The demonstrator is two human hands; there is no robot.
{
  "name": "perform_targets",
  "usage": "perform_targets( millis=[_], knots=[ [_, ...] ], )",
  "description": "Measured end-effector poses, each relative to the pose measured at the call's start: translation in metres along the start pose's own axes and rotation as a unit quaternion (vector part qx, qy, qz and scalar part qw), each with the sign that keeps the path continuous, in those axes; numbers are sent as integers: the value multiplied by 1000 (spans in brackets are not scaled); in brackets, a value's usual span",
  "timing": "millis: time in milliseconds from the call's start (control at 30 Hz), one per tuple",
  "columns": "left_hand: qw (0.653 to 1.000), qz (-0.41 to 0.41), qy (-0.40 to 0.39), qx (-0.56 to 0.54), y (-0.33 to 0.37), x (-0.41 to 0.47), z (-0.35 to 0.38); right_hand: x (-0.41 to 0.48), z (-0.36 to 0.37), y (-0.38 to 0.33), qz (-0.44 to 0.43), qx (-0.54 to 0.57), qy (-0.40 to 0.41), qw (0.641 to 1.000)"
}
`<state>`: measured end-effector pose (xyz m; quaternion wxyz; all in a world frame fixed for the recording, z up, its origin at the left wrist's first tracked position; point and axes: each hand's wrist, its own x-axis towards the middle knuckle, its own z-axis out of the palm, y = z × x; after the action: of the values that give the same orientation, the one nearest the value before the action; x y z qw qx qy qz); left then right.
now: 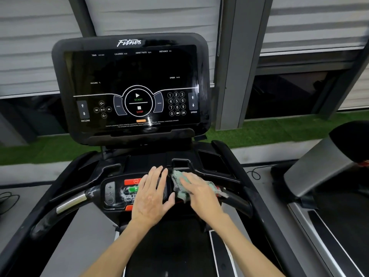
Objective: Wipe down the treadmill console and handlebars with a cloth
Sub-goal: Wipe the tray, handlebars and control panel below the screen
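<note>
Cloth [178, 177] pinned under right hand [199, 194], fingers straight, pressing, not gripping. Left hand [152, 194] just beside, flat and spread on control panel [112, 193]. Probably soft, light, limp. Best pinched at edge past fingertips, then wrapped round handlebar [238, 199].

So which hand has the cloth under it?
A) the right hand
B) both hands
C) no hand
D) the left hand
A: the right hand presses down on the cloth, while the left hand lies flat beside it with no cloth under it.
</note>
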<state>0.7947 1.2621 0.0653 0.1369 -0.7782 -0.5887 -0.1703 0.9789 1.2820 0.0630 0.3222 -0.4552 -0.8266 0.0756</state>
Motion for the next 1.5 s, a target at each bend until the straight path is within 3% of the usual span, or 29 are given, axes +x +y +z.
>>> perform_targets(
  millis=[133, 267, 500, 633, 800, 900, 1100, 1500],
  knots=[
    [1000, -2, -4, -14, 0, -1, -3, -34, -13, 29, 94, 17, 57, 994],
    [999, -7, -24, -22, 1, -1, -10, -41, -23, 34, 166, -12, 53, 985],
    [999, -16, -6, -34, -44, -24, -27, -10, -36, -15, 93, 23, 76, 992],
    [998, -35, -38, -34, -91, -41, -33, 8, -29, -39, 50, 40, 62, 996],
    [995, -53, -81, -19, -121, -50, -38, 27, -18, -67, 0, -31, 51, 998],
    [994, -50, -88, -31, -134, -54, -36, 29, -7, -70, 6, -98, 40, 994],
    [992, -32, -84, -85, -143, -53, -36, 14, 4, -72, 21, -112, 18, 993],
    [986, -38, -51, -157, -145, -57, -31, 35, 16, -79, 35, -158, 92, 982]
  ],
)
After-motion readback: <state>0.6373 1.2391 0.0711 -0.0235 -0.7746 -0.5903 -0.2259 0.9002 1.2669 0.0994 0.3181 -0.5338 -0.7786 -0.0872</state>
